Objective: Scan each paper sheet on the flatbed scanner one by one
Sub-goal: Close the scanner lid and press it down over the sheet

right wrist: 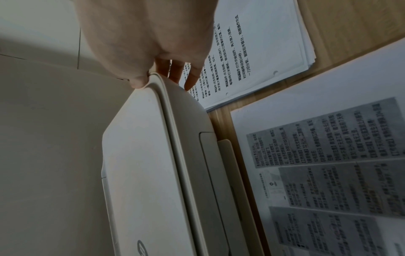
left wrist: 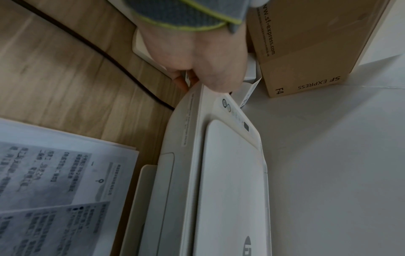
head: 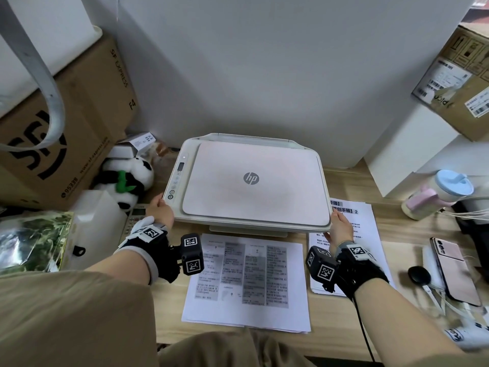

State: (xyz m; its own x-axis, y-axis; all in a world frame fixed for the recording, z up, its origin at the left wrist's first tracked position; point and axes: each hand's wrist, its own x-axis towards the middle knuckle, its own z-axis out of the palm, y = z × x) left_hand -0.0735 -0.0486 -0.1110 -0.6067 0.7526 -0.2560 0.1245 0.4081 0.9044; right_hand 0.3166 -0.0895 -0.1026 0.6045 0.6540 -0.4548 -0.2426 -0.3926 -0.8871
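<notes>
A white HP flatbed scanner (head: 251, 178) (left wrist: 230, 173) (right wrist: 140, 155) stands on the wooden desk with its lid down. My left hand (head: 161, 210) (left wrist: 197, 57) grips its front left corner, thumb on top beside the round buttons, fingers down the side. My right hand (head: 340, 226) (right wrist: 149, 43) holds the front right corner, thumb on the lid's edge and fingers along the side below. A stack of printed sheets (head: 246, 279) (left wrist: 54, 181) (right wrist: 328, 164) lies in front of the scanner. A second stack (head: 367, 215) (right wrist: 263, 52) lies to its right, partly under my right hand.
An SF Express carton (head: 66, 128) and a panda plush (head: 127, 181) crowd the left. A black cable (left wrist: 109, 57) runs across the desk by the scanner's left corner. At the right stand a lidded cup (head: 444, 192), a phone (head: 455, 271) and white boxes (head: 423, 154).
</notes>
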